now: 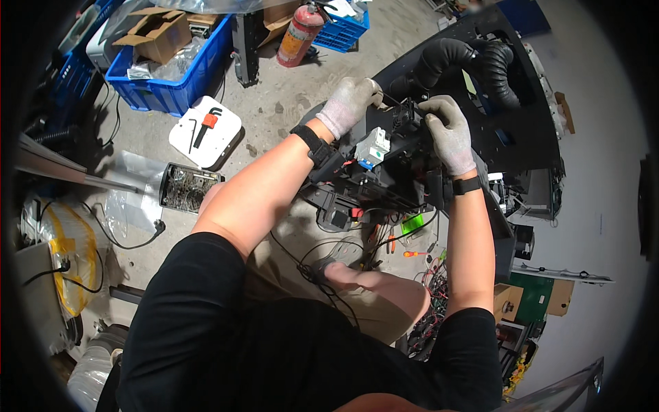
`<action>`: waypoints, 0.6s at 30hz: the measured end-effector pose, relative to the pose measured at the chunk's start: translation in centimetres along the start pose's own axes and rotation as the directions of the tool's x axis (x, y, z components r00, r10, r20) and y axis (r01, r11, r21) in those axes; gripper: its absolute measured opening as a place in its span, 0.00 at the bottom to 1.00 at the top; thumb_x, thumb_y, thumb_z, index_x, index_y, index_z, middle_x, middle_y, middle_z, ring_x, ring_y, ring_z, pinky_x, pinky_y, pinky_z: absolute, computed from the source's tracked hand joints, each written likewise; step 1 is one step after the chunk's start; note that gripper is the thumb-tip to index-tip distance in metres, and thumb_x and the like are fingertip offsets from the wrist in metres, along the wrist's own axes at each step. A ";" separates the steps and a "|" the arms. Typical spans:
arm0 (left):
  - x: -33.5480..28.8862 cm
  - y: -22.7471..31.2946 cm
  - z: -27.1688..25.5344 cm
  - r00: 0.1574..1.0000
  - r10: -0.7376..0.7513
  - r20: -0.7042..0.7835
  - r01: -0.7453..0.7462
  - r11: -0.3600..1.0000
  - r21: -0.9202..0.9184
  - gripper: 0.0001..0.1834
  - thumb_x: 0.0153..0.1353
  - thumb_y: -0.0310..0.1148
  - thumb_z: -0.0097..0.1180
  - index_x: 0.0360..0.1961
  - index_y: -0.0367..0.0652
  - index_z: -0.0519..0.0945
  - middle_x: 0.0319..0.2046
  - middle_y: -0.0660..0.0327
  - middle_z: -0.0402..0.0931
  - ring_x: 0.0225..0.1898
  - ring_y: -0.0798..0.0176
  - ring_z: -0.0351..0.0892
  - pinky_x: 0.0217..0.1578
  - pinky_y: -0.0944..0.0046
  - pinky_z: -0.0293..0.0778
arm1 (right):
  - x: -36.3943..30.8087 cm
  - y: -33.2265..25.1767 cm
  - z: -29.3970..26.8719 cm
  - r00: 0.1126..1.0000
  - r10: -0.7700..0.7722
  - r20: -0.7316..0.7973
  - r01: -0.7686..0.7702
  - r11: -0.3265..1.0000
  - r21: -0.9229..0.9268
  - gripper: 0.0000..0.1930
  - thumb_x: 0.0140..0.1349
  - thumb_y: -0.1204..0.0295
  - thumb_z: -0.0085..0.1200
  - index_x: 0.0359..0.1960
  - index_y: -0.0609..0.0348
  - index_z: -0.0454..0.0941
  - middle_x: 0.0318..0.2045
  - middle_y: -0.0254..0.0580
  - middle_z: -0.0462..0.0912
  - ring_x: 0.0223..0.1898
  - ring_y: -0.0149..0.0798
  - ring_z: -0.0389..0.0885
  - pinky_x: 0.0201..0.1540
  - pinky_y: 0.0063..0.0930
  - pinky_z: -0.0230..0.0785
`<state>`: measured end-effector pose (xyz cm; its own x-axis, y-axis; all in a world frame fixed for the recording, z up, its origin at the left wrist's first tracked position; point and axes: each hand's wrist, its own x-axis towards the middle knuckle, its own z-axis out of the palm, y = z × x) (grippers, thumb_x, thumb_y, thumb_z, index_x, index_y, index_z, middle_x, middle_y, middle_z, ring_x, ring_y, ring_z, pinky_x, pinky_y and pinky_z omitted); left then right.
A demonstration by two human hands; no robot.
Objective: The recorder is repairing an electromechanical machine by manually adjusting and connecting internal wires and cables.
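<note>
Near the upper middle of the head view, a left hand (345,108) in a pale grey-white glove reaches to the far edge of a black machine assembly of frames and brackets (405,165). Its fingers are bent, the tips partly hidden against dark parts, so I cannot tell whether they have hold of anything. To the right of it, a right hand (449,134) in a matching glove bends over the same assembly, its fingers curled toward a small black component (407,115); the thumb shows apart from the fingers, and I cannot tell whether they grip it.

Between the forearms, a small white block with a blue lower edge (374,146) sits on the assembly. Black corrugated hose (439,58) loops at the upper right, in front of a large black panel (539,130).

At the left of centre, a white rounded-square tray (226,127) carries black hex keys with a red holder (209,122); below it lies a black rectangular case with a cluttered metal interior (185,187). A blue plastic crate (146,90) at the upper left holds an open brown cardboard box (168,34), and a red fire extinguisher (300,38) stands at the top. Orange-handled tools (390,240) lie below the assembly.
</note>
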<state>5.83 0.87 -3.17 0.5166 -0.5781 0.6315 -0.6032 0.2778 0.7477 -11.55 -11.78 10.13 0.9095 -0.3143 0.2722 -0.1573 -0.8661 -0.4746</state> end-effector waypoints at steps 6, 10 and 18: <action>-0.2 -0.4 0.0 1.000 0.022 -0.012 -0.022 1.000 0.021 0.08 0.61 0.28 0.54 0.29 0.36 0.83 0.25 0.52 0.82 0.29 0.51 0.82 0.32 0.56 0.75 | 0.0 -0.6 0.5 0.998 -0.063 0.019 0.064 0.997 -0.049 0.15 0.56 0.78 0.56 0.46 0.61 0.84 0.50 0.45 0.80 0.55 0.46 0.77 0.62 0.38 0.68; 0.7 0.8 -1.1 0.995 0.038 0.096 -0.037 0.999 -0.016 0.09 0.61 0.29 0.53 0.29 0.36 0.82 0.26 0.52 0.82 0.30 0.51 0.82 0.33 0.55 0.75 | 0.0 -1.9 0.5 0.992 -0.103 0.078 0.110 0.990 -0.087 0.16 0.57 0.74 0.59 0.49 0.58 0.85 0.57 0.43 0.81 0.60 0.49 0.73 0.68 0.41 0.63; 0.3 0.4 -1.2 0.961 -0.043 0.274 0.122 0.953 -0.277 0.14 0.66 0.30 0.45 0.34 0.36 0.83 0.27 0.56 0.80 0.30 0.60 0.79 0.36 0.61 0.76 | 0.2 -0.8 0.4 0.983 -0.107 0.151 0.124 0.986 -0.108 0.14 0.61 0.76 0.57 0.48 0.57 0.86 0.56 0.41 0.82 0.60 0.46 0.74 0.66 0.38 0.65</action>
<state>6.48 1.71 -2.44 0.3557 -0.7778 0.5181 -0.3440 0.4065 0.8464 -11.11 -10.98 10.23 0.9687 -0.1572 0.1919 -0.0837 -0.9353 -0.3438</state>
